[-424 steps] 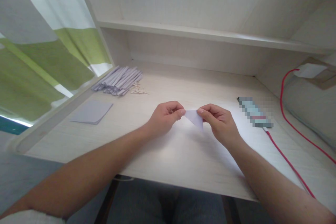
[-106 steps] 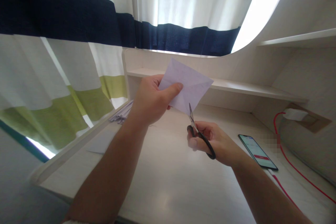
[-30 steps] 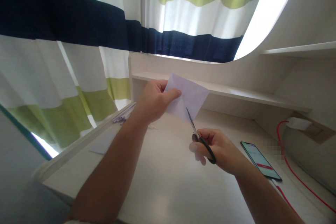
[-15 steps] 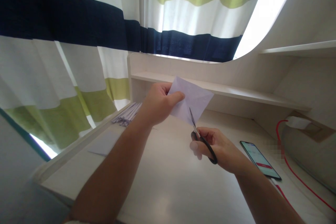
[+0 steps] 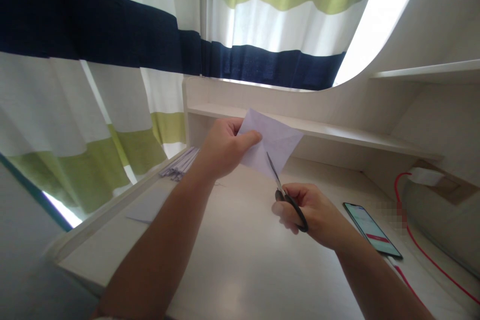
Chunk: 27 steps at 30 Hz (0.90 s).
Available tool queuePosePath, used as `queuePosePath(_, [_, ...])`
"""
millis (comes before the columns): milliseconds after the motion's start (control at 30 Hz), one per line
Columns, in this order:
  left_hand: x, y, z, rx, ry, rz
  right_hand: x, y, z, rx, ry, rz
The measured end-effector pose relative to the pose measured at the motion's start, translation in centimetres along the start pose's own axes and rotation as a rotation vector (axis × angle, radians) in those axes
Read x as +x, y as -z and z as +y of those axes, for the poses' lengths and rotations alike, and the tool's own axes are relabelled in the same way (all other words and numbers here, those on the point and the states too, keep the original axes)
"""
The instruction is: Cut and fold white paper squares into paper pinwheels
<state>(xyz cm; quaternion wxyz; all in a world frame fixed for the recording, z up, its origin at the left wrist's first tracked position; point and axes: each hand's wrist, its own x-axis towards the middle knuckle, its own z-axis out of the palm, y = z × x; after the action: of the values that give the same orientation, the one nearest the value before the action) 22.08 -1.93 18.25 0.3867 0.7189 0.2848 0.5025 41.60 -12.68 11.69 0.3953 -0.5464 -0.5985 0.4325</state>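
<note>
Above the desk, my left hand [image 5: 228, 145] pinches a square of white paper [image 5: 279, 137] by its left side, thumb on top. The paper is tilted, one corner pointing down toward the scissors. My right hand [image 5: 303, 210] grips black-handled scissors [image 5: 278, 180], fingers in the loops. Their blades point up and left and lie at the paper's lower corner. One blade shows across the paper's face; the other is hard to make out.
A bundle of thin paper strips [image 5: 182, 162] and a flat white sheet [image 5: 144, 210] lie on the desk [image 5: 240, 250] at left. To the right are a lit phone [image 5: 371, 230] and a red cable [image 5: 431, 250]. A low shelf [image 5: 330, 135] runs along the back.
The scissors' blades have shifted slightly up and left along the paper, and the handles appear closer together. The left hand and paper have moved a touch left.
</note>
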Motion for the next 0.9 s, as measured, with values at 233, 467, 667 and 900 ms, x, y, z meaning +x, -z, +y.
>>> queuePosePath(233, [0.0, 0.2, -0.1, -0.006, -0.002, -0.002, 0.1, 0.1, 0.0, -0.050, 0.006, 0.045])
queuePosePath(467, [-0.1, 0.2, 0.0, -0.011, -0.014, -0.013, 0.0, 0.1, 0.2, -0.035, 0.012, 0.049])
queuePosePath(667, [-0.2, -0.6, -0.2, -0.027, -0.038, -0.042, 0.0, 0.2, 0.3, -0.015, 0.028, 0.030])
queuePosePath(900, [-0.2, -0.7, -0.5, -0.033, -0.040, -0.059, 0.1, 0.4, 0.3, -0.028, 0.021, 0.028])
